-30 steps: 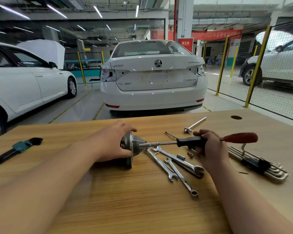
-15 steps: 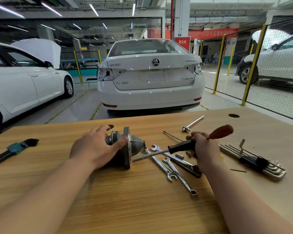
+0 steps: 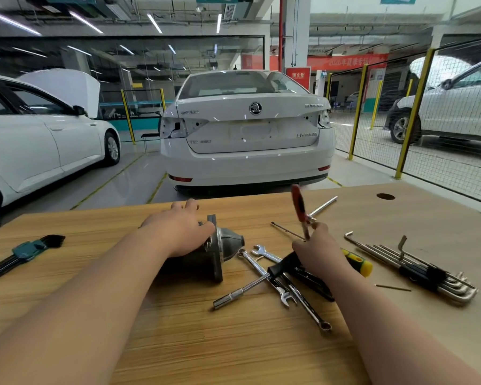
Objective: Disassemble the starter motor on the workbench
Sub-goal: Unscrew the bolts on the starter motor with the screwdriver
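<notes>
On my feed the motor (image 3: 229, 243) lay on its side near the middle of the bench (image 3: 178, 343), with its cone-shaped nose pointing right. The left hand (image 3: 178, 232) sat over its left part, gripping it, with the fingers curled across the far side and the thumb by the flange.

The right hand (image 3: 317, 251) was just right of the motor and apart from it. Its fingers were pinched on the thin shaft of a screwdriver (image 3: 298, 204), whose red handle stood nearly upright and leaned a little left. A nut driver (image 3: 282, 266) lay beneath that hand, its black handle at the palm and its socket end pointing near and left. I could not tell whether the hand held it too. It crossed the spanners (image 3: 264, 252) lying between motor and hand.

A yellow-green handle (image 3: 357, 263) showed just right of the wrist. Hex keys (image 3: 417, 269) lay fanned out further right, and a teal key set (image 3: 25, 251) lay at the left edge. A T-bar (image 3: 324, 204) rested beyond the right hand. A white car (image 3: 247, 134) stood past the bench's far edge.
</notes>
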`<state>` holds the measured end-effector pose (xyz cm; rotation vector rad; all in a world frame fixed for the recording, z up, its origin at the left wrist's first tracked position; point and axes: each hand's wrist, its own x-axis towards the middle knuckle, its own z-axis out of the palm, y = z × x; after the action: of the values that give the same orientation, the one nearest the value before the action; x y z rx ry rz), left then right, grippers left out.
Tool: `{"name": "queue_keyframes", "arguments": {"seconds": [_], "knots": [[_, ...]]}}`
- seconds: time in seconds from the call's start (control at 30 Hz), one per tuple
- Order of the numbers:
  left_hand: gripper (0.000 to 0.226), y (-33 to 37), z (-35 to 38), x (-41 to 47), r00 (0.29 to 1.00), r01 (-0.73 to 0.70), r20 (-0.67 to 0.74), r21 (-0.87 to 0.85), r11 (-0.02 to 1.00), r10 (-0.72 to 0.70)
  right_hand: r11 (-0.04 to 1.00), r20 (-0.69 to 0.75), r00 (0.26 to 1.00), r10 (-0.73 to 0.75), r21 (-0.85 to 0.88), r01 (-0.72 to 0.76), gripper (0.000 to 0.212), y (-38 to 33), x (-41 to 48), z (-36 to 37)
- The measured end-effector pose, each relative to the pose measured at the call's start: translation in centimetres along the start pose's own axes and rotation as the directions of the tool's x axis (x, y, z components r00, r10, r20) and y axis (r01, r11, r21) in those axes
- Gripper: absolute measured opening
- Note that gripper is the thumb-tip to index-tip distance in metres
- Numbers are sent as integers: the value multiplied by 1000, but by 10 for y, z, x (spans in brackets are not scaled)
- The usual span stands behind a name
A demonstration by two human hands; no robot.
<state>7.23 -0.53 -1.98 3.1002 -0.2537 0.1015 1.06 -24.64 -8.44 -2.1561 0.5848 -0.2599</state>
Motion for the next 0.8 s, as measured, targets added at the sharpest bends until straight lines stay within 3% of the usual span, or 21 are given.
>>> {"name": "queue_keyframes", "arguments": {"seconds": [0.13,0.2,0.27,0.3,0.4,0.53,0.7,0.8], "knots": [[67,-1,1,0,999,-28,16,-13,1000,28,956,-6,993,-119,-270,113,62,-20,-18,6],[66,-1,0,0,999,-30,24,-23,999,31,874,-15,932,-361,-354,333,48,-40,-36,17],[66,-1,-2,0,999,-27,32,-40,999,28,798,56,834,-548,-263,542,33,-62,-59,39],[65,-1,-3,0,999,-27,36,-52,998,29,805,103,823,-559,-167,569,32,-72,-69,49],[61,-1,-4,-1,998,-28,53,-81,996,33,882,181,865,-468,34,470,38,-85,-82,64],[65,-1,-3,-2,999,-14,43,-108,994,19,903,110,897,-429,54,426,23,-72,-75,66],[66,-2,0,1,999,-11,33,-111,994,15,910,158,904,-396,197,364,36,-74,-73,87],[67,-2,1,2,999,-12,33,-106,994,16,893,141,895,-424,227,388,29,-72,-68,88]]}}
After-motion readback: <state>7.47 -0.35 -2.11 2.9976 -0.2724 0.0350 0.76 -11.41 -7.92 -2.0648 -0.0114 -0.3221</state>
